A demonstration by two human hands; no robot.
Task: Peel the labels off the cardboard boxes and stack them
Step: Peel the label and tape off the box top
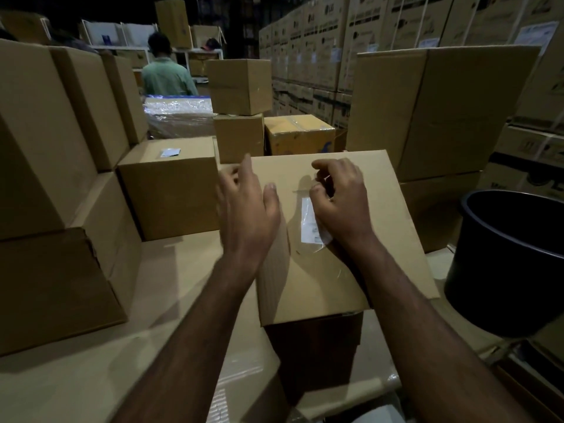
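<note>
A plain cardboard box (pixel 381 227) sits in front of me, its top tilted toward me. On that top lies a white label under clear film (pixel 307 221), partly hidden by my right hand (pixel 341 206). My right hand's fingers are curled and pinch the upper edge of the clear film. My left hand (pixel 248 206) hovers at the box's left edge with fingers loosely spread, holding nothing. Another box (pixel 171 190) to the left carries a small label (pixel 170 152) on its top.
Cardboard boxes are stacked at the left (pixel 45 166), at the right (pixel 439 111) and behind. A dark round bin (pixel 506 261) stands at the right. A person in a green shirt (pixel 168 74) stands at the back. Flat cardboard (pixel 91 355) covers the surface below.
</note>
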